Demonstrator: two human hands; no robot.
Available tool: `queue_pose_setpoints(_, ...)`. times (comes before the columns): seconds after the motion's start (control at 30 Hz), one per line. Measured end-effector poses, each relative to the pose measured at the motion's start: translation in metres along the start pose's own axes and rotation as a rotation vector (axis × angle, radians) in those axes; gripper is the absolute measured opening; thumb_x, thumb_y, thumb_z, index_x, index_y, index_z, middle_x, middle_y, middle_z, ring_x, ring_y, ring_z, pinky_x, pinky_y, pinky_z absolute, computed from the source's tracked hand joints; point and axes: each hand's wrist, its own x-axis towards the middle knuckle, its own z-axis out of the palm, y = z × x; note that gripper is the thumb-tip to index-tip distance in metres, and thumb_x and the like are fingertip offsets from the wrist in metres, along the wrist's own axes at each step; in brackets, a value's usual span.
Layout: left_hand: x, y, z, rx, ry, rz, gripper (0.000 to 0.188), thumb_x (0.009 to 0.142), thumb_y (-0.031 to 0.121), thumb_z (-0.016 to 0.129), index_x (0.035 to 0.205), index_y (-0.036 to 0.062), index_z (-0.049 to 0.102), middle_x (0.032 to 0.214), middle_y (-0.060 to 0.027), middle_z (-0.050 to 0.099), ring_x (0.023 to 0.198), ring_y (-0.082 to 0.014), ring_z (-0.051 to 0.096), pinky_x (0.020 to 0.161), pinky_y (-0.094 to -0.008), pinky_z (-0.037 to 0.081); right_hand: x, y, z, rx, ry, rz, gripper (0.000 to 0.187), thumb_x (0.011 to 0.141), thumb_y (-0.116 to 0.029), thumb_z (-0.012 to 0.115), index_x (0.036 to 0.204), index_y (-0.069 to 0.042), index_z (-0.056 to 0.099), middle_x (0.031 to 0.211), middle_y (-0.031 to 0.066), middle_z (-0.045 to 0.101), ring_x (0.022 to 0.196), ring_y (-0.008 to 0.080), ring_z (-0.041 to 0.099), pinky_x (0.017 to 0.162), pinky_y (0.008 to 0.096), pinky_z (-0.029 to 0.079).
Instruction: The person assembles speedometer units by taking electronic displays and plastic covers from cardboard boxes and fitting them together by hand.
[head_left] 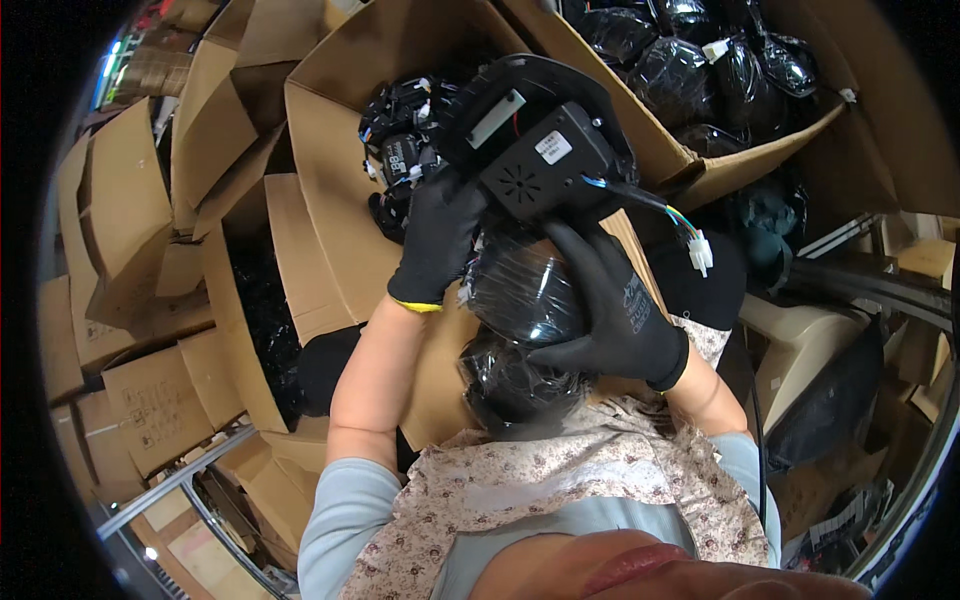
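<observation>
Housing [560, 165] sits above the wrapped bundle [525, 290]. Left hand [440, 235] fingertips are hidden, grip indeterminate; right hand [620, 310] thumb and fingers are spread. Shifting the housing could snag its loose cable [640, 196] on the carton flap [770, 155].

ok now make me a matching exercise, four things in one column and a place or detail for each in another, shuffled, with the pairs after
1. black housing
2. white connector
3. floral apron
4. yellow cuff edge

A. worn over light blue clothing
B. at the left hand's wrist
C. radial slots in its face
D. ends the coloured wires

Pairs: 1-C, 2-D, 3-A, 4-B
</observation>
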Motion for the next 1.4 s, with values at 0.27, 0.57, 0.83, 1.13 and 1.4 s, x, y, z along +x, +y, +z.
queue_pose_setpoints(0.27,0.018,0.003,0.015,-0.228,-0.048,-0.009,0.038,0.094,0.019,0.058,0.124,-0.0046,0.058,0.114,-0.0094,0.064,0.101,-0.0116,0.055,0.091,-0.028,0.044,-0.005,0.003,-0.005,0.013,0.113,0.007,0.105,0.059,-0.029,0.087,0.144,0.002,0.032,0.133,0.0273,0.044,0.122,0.0438,0.045,0.104,0.048,0.036)
queue_pose_setpoints(0.57,0.066,0.028,0.043,-0.325,-0.127,0.032,0.035,0.092,0.027,0.065,0.108,-0.0037,0.065,0.097,-0.0063,0.062,0.091,-0.0121,0.057,0.084,-0.0287,0.045,0.005,0.022,-0.028,0.241,0.325,0.087,0.112,0.059,-0.024,0.086,0.148,0.001,0.023,0.144,0.0226,0.035,0.135,0.034,0.035,0.113,0.0421,0.028)
queue_pose_setpoints(0.83,0.073,0.029,0.051,-0.18,-0.095,0.046,0.04,0.091,0.034,0.066,0.101,-0.0052,0.066,0.093,-0.0101,0.061,0.087,-0.0164,0.058,0.08,-0.0311,0.044,0.006,0.029,-0.032,0.583,0.364,0.147,0.11,0.061,-0.016,0.083,0.15,0.0,0.021,0.147,0.0183,0.036,0.133,0.0264,0.039,0.111,0.0375,0.031)
queue_pose_setpoints(1.13,0.063,0.037,0.041,0.072,-0.067,0.166,0.037,0.093,0.032,0.064,0.103,-0.0035,0.067,0.091,-0.0092,0.061,0.085,-0.0161,0.057,0.08,-0.0303,0.045,0.006,0.028,-0.045,0.91,0.313,0.163,0.103,0.064,-0.013,0.079,0.15,-0.002,0.024,0.144,0.0165,0.04,0.132,0.0218,0.041,0.11,0.0343,0.033)
queue_pose_setpoints(1.4,0.048,0.02,0.03,-0.019,-0.057,0.049,0.031,0.094,0.026,0.061,0.108,-0.0012,0.068,0.097,-0.0075,0.066,0.09,-0.0136,0.06,0.083,-0.0274,0.046,0.015,0.022,-0.085,1.436,0.585,-0.009,0.059,0.093,-0.038,0.055,0.142,-0.009,0.04,0.142,0.0137,0.046,0.131,0.0252,0.043,0.11,0.0436,0.033)
